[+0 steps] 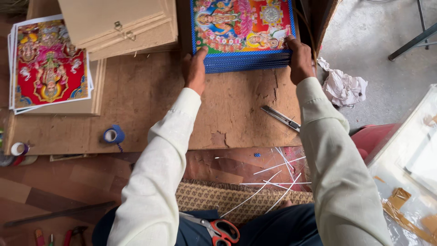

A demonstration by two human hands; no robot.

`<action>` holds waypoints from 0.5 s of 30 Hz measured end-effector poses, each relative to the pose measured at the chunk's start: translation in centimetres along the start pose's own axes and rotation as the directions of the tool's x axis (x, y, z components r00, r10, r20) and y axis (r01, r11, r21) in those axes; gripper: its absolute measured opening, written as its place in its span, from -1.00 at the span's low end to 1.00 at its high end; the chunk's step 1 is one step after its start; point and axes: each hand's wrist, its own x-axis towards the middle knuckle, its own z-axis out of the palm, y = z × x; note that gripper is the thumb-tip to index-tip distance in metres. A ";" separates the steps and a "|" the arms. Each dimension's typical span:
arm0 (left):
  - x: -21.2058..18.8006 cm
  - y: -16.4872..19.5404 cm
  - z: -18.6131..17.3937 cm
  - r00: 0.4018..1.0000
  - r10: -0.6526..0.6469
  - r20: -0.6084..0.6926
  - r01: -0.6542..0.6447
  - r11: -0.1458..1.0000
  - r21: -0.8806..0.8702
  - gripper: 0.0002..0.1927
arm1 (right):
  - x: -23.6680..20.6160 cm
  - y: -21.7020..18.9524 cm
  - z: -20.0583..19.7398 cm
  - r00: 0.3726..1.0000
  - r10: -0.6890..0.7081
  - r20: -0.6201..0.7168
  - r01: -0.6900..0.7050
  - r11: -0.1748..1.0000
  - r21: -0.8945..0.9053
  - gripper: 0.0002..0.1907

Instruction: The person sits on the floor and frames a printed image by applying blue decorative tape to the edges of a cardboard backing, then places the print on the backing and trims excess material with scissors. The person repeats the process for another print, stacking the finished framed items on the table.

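Lying left of the blue-edged print stack (243, 32) on the counter (145, 100): red prints (48, 61), tape roll (114, 135). Left hand (195, 70) pressing the stack's near-left corner, fingers curled, grip partly hidden. Right hand (300, 59) clamping its right edge. Risking sheets fanning apart if pressed unevenly; utility knife (281, 118) lying near below. Stack top cut off.

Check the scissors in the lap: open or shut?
Shut, as far as visible: the scissors lie on the lap, orange handles together, blades showing as one strip.
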 end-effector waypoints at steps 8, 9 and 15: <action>-6.7 -1.8 -7.5 0.994 0.099 0.043 -0.104 0.986 0.127 -0.36 | -10.9 1.6 1.0 0.939 -0.327 -0.106 0.301 0.931 -0.207 -0.59; -7.9 -1.7 -9.5 0.976 0.210 0.059 -0.216 0.971 0.106 -0.43 | -13.9 1.8 1.9 0.982 -0.187 0.014 0.188 0.975 -0.115 -0.65; -12.0 0.6 -20.6 0.995 0.088 -0.037 -0.089 0.995 -0.038 -0.58 | -33.4 -0.7 7.1 0.763 0.149 0.629 0.058 0.953 -0.296 -0.59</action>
